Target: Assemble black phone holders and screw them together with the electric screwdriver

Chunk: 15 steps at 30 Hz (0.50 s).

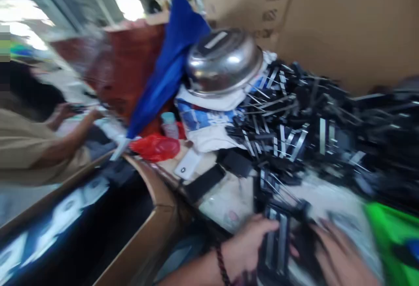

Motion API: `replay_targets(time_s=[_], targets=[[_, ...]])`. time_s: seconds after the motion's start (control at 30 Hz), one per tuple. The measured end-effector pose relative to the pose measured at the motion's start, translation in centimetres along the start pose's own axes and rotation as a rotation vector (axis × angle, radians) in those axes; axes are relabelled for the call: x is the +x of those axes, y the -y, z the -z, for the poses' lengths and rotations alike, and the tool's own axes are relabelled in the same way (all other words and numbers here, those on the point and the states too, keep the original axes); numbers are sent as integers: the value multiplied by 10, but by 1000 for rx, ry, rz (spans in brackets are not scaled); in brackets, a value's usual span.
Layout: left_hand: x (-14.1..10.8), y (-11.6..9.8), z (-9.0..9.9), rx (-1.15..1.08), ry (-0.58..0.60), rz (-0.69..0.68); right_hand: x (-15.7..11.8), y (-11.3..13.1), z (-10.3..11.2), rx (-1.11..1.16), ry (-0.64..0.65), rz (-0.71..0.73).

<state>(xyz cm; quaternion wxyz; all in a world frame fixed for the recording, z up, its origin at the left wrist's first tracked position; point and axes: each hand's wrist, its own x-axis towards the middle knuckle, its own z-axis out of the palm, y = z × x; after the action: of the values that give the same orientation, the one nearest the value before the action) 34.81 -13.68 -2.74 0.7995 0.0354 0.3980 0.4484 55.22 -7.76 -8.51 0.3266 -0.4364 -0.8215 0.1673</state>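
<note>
My left hand (248,240), with a dark beaded bracelet (222,266) on its wrist, grips a black part with metal strips (275,238) at the bottom of the view. My right hand (342,255) is blurred just to the right, beside dark fibres or bristles (306,246), and I cannot tell whether it holds anything. A large heap of similar black parts with metal strips and thin rods (294,120) lies beyond both hands, spreading towards the right.
An upturned steel bowl (222,63) rests on white cloth (206,120) beside a blue cloth (166,67), a red plastic bag (155,147) and cardboard (343,24). A person in a tan shirt (36,146) works at the left, past a cardboard box edge (157,198). A green item (393,233) lies right.
</note>
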Motion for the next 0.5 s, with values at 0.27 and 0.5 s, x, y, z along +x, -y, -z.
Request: replay_targets(time_s=[0.27, 0.5], targets=[[-10, -8, -11, 82, -86, 29, -2, 59, 27, -373, 123, -177], [-11, -2, -12, 90, -58, 51, 9, 82, 42, -335, 384, -418]])
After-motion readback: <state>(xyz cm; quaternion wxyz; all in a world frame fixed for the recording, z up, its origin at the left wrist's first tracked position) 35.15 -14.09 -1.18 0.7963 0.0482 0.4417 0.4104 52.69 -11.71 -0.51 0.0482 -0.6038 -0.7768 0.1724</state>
